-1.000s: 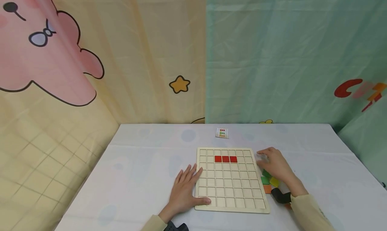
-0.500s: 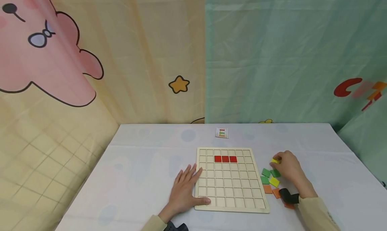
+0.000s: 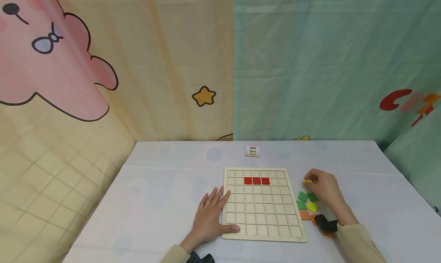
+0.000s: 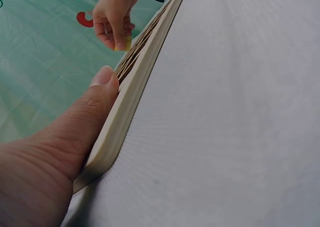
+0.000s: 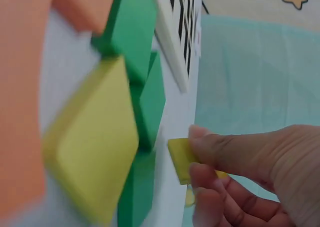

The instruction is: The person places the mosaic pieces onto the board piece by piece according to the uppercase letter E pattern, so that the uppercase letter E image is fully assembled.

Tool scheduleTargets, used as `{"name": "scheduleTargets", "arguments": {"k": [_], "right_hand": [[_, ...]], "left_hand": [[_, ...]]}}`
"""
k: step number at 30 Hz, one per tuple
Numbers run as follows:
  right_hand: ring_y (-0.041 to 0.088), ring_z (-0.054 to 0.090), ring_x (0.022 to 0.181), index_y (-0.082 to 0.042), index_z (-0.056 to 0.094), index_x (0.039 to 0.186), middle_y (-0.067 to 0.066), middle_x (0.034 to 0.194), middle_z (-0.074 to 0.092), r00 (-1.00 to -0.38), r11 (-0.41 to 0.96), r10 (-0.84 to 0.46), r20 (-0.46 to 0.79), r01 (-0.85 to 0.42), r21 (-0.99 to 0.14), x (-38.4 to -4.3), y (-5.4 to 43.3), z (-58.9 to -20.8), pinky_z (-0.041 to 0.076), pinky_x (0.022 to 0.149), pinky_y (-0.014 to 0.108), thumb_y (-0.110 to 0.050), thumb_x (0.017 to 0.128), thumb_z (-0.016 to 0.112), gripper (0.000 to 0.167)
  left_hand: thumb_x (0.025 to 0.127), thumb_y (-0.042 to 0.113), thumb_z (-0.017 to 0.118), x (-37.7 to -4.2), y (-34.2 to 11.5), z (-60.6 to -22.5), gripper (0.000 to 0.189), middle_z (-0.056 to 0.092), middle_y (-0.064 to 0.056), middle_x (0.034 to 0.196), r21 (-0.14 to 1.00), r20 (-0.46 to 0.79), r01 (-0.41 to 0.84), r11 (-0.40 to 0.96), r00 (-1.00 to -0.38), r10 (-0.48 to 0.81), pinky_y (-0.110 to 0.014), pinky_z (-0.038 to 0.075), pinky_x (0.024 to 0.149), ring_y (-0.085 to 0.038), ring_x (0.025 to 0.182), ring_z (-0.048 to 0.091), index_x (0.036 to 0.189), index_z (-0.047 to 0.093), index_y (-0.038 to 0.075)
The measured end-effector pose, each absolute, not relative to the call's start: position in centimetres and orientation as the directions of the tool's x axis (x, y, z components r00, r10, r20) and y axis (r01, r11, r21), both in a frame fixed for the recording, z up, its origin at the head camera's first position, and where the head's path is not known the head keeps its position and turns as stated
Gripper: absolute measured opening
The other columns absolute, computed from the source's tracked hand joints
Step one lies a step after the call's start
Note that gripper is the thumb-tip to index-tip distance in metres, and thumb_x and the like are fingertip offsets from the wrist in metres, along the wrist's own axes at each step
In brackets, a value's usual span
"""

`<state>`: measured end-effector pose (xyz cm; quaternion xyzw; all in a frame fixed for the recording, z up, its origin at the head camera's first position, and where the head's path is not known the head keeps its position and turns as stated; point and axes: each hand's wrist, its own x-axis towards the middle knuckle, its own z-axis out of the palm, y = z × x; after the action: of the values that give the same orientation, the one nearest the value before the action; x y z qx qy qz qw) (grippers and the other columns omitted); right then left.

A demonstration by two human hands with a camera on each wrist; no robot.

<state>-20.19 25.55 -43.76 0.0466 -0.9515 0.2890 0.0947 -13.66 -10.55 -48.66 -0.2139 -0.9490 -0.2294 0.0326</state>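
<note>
My right hand [image 3: 324,185] pinches a yellow square tile [image 5: 179,159] between thumb and fingers, just right of the wooden grid board [image 3: 265,208]. In the head view that tile appears nearly edge-on. Three red tiles [image 3: 256,181] sit side by side in a row near the board's far edge. My left hand [image 3: 209,220] lies spread along the board's left edge, its thumb [image 4: 95,102] resting on the near left corner. Beneath the right hand and wrist are loose green tiles [image 3: 301,205], another yellow tile [image 3: 312,206] and orange tiles [image 3: 304,215], some partly hidden.
Beyond the board lies a small card [image 3: 253,151] printed with a coloured grid pattern. A white cloth covers the table [image 3: 155,201]. Printed curtains [image 3: 303,71] hang behind and at both sides.
My right hand has gone from the board's right edge to the loose tiles and picked up a yellow tile, then shifted slightly left with it. The left hand stays in place.
</note>
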Motion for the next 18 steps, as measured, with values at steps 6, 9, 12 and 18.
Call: {"name": "scheduleTargets", "arguments": {"k": [6, 9, 12, 18], "right_hand": [[0.016, 0.049, 0.062, -0.005, 0.063, 0.082, 0.0, 0.07, 0.053, -0.945, 0.76, -0.132, 0.298, -0.29, -0.582, -20.1, 22.1, -43.6, 0.042, 0.052, 0.03, -0.004, 0.078, 0.076, 0.014], [0.014, 0.049, 0.061, -0.006, 0.061, 0.082, -0.002, 0.07, 0.052, -0.945, 0.695, -0.188, 0.268, -0.321, -0.643, -20.1, 20.0, -43.7, 0.042, 0.052, 0.028, -0.006, 0.078, 0.077, 0.016], [0.014, 0.049, 0.061, -0.008, 0.06, 0.082, -0.002, 0.072, 0.053, -0.951, 0.636, -0.242, 0.191, -0.304, -0.709, -20.1, 18.0, -43.8, 0.043, 0.053, 0.027, -0.007, 0.079, 0.076, 0.016], [0.012, 0.054, 0.066, -0.009, 0.065, 0.084, -0.004, 0.075, 0.058, -0.926, 0.573, -0.355, 0.127, -0.323, -0.753, -20.7, 14.7, -44.4, 0.048, 0.059, 0.027, -0.005, 0.082, 0.073, 0.009]], "left_hand": [[0.07, 0.073, 0.063, -13.6, -10.6, -48.7, 0.104, 0.021, -0.009, 0.155, 0.419, 0.178, 0.432, 0.799, -0.901, 0.395, -0.047, 0.007, 0.112, -0.029, 0.142, 0.013, 0.149, 0.033, 0.012], [0.07, 0.073, 0.063, -13.6, -10.6, -48.6, 0.104, 0.021, -0.009, 0.155, 0.418, 0.174, 0.43, 0.801, -0.903, 0.393, -0.047, 0.007, 0.112, -0.028, 0.142, 0.012, 0.149, 0.032, 0.013], [0.07, 0.074, 0.062, -13.6, -10.6, -48.6, 0.104, 0.021, -0.009, 0.155, 0.413, 0.174, 0.43, 0.803, -0.903, 0.394, -0.047, 0.007, 0.112, -0.028, 0.142, 0.012, 0.149, 0.032, 0.013], [0.07, 0.075, 0.061, -13.6, -10.6, -48.6, 0.105, 0.021, -0.008, 0.156, 0.397, 0.167, 0.426, 0.813, -0.904, 0.393, -0.047, 0.007, 0.113, -0.027, 0.142, 0.012, 0.15, 0.031, 0.014]]}}
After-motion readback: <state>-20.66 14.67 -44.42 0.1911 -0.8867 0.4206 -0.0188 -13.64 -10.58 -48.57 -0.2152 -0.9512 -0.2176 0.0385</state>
